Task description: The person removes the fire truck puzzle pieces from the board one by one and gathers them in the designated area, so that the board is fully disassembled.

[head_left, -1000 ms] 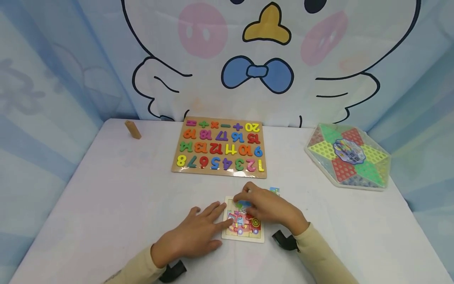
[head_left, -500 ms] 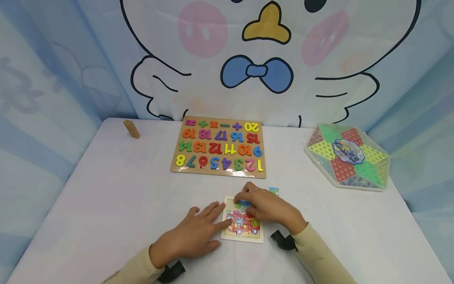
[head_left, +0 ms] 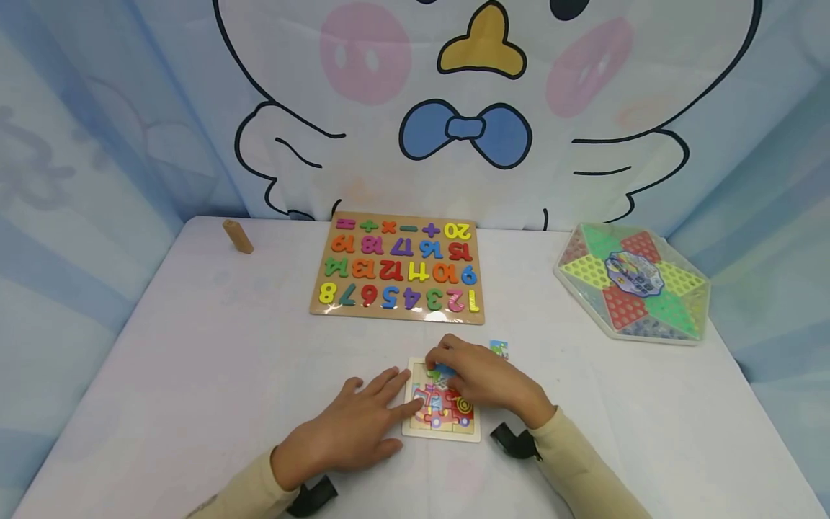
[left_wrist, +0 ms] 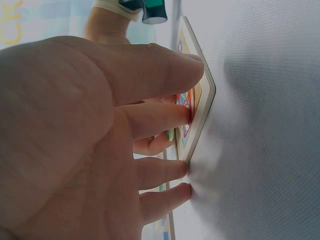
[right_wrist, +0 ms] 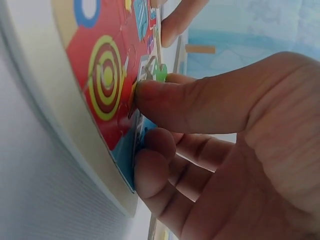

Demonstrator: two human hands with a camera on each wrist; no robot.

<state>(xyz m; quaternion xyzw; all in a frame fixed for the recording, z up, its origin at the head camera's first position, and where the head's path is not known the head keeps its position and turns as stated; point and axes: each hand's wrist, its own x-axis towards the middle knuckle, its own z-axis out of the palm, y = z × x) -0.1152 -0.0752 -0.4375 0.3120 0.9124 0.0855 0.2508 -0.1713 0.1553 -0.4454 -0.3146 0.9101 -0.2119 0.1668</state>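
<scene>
A small jigsaw puzzle in a pale wooden frame [head_left: 442, 436] lies near the middle front of the table, with a red vehicle picture on its fitted pieces. My left hand [head_left: 350, 431] lies spread at the frame's left side, one finger reaching onto the pieces. Over the upper part of the puzzle, my right hand [head_left: 486, 375] pinches a green and blue jigsaw piece [right_wrist: 161, 73]; it sits slightly tilted against the pieces around it. My right fingers partly cover it in the head view. Another loose jigsaw piece [head_left: 499, 349] lies just beyond the right hand.
Behind the puzzle lies a wooden number board [head_left: 397, 317] with coloured digits. A hexagonal game box [head_left: 634, 285] stands at the back right, a small wooden block [head_left: 238, 236] at the back left. A printed curtain [head_left: 467, 180] hangs behind the table.
The head view has drifted very slightly. Both hands keep practically the same place on the puzzle, and the right hand still pinches the jigsaw piece.
</scene>
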